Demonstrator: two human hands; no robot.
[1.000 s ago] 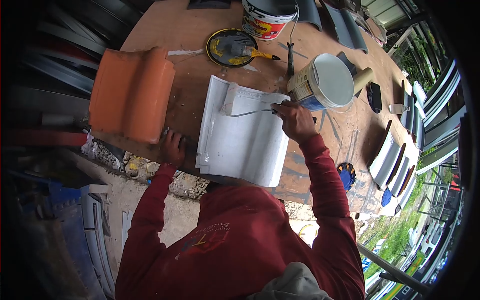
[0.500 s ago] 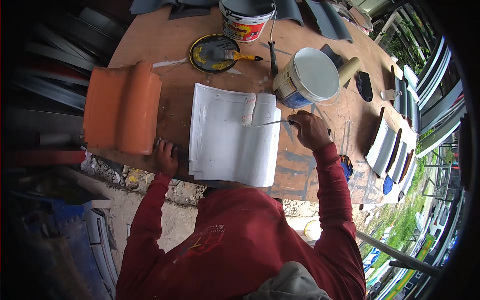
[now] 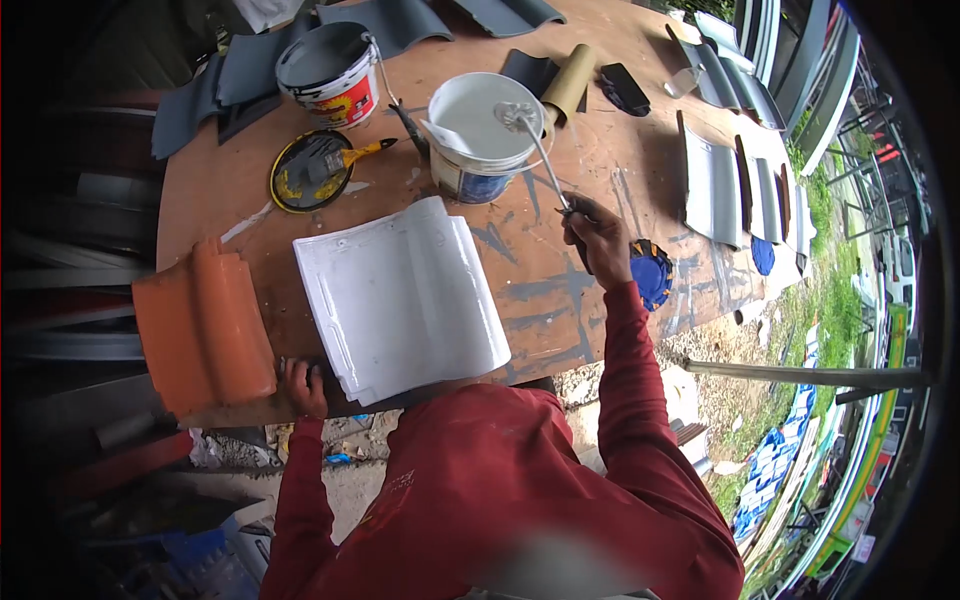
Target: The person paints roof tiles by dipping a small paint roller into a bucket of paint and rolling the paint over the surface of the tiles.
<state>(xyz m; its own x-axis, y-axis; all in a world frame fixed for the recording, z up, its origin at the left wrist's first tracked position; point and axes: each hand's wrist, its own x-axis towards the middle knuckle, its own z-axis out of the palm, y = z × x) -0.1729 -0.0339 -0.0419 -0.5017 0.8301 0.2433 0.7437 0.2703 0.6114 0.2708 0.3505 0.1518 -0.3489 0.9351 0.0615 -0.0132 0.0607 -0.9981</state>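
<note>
My right hand [image 3: 600,240] is closed around the handle of a paint roller [image 3: 545,165]. The roller's head is at the mouth of a white paint bucket [image 3: 470,180], and its thin metal rod slants down to my fist. In front of my body lies a roof tile [image 3: 395,310] coated in glossy white. My left hand [image 3: 304,388] rests at the table's near edge, fingers apart and holding nothing, between the white tile and an unpainted orange roof tile [image 3: 205,330].
A bucket of grey paint [image 3: 345,100] stands at the back left. Near it a paintbrush [image 3: 365,152] lies on a yellow-rimmed lid [image 3: 280,190]. Grey tiles [image 3: 380,25] line the far edge, white ones [image 3: 710,185] the right side. A blue round object [image 3: 650,275] sits beyond my right wrist.
My right hand has lifted the roller off the white tile and carried it to the white bucket. The view has shifted; my left hand stays at the table edge.
</note>
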